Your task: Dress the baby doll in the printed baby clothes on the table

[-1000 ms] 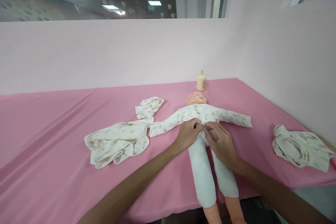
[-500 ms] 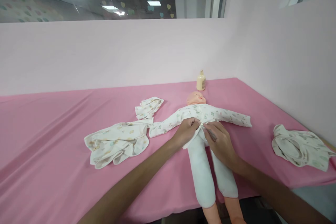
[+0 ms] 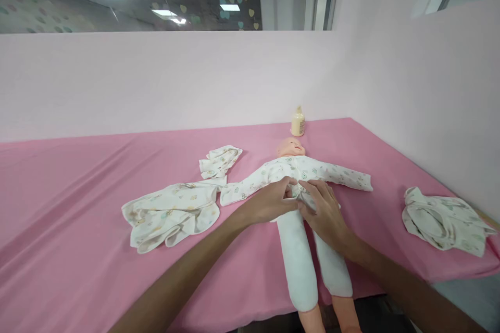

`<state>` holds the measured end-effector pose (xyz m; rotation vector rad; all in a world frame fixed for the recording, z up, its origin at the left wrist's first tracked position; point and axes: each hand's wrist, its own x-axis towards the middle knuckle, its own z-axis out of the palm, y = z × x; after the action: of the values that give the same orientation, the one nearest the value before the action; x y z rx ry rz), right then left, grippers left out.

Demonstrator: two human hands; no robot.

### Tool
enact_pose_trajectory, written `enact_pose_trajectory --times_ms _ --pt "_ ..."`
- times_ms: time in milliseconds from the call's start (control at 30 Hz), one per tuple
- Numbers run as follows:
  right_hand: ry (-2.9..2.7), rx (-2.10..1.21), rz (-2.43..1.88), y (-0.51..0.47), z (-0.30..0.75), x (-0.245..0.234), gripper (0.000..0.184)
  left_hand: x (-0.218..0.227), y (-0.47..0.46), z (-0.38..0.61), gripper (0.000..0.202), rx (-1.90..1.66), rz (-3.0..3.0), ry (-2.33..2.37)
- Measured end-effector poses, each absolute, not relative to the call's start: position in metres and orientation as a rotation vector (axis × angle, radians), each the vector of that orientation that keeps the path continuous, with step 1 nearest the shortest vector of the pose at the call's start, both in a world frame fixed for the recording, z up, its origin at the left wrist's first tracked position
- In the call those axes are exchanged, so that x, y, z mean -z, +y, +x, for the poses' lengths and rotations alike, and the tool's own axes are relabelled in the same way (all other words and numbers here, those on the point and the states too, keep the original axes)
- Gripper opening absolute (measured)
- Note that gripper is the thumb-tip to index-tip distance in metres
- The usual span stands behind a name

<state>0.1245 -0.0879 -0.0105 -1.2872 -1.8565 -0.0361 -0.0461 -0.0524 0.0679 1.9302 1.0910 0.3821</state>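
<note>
A baby doll (image 3: pixel 291 146) lies on its back on the pink table cover (image 3: pixel 78 187), head towards the far wall, legs hanging over the near edge. It wears a white printed shirt (image 3: pixel 308 169) with sleeves spread out. My left hand (image 3: pixel 271 200) and my right hand (image 3: pixel 322 210) meet at the doll's waist. Both pinch the lower front edge of the shirt, fingertips almost touching each other.
A crumpled printed garment (image 3: pixel 172 213) lies left of the doll, with a smaller piece (image 3: pixel 219 160) behind it. Another bundled garment (image 3: pixel 441 221) rests at the right, near the table's edge. A cream bottle (image 3: pixel 298 122) stands by the back wall.
Both hands have stayed at the doll's waist. Their fingers have shifted slightly upwards and closer together on the shirt's front edge.
</note>
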Motion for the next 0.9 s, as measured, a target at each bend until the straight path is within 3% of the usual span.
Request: enact_pose_trajectory --times_ms 67,233,367,467,733,900 --pt "-1.896 0.103 -1.292 -0.088 0.126 0.011 0.040 -0.073 -0.061 -0.048 0.037 -0.278 2.085 1.135" --pt "-1.933 0.207 -1.285 -0.086 0.129 0.015 0.049 -0.075 -0.064 -0.052 0.020 -0.156 2.367 1.232" --pt "-1.936 0.154 -1.302 -0.085 0.130 0.017 0.044 -0.079 -0.052 -0.063 0.004 -0.037 2.400 1.274" --pt "-1.876 0.087 -1.344 -0.085 0.131 0.015 0.036 -0.076 -0.048 -0.072 0.013 -0.029 2.383 1.257" --pt "-1.751 -0.054 -1.449 -0.070 0.151 0.014 0.017 -0.048 -0.033 -0.099 0.016 -0.441 2.074 1.207" --pt "-1.824 -0.211 -1.459 -0.076 0.175 0.016 0.025 -0.029 -0.027 -0.106 0.028 -0.666 1.862 1.136"
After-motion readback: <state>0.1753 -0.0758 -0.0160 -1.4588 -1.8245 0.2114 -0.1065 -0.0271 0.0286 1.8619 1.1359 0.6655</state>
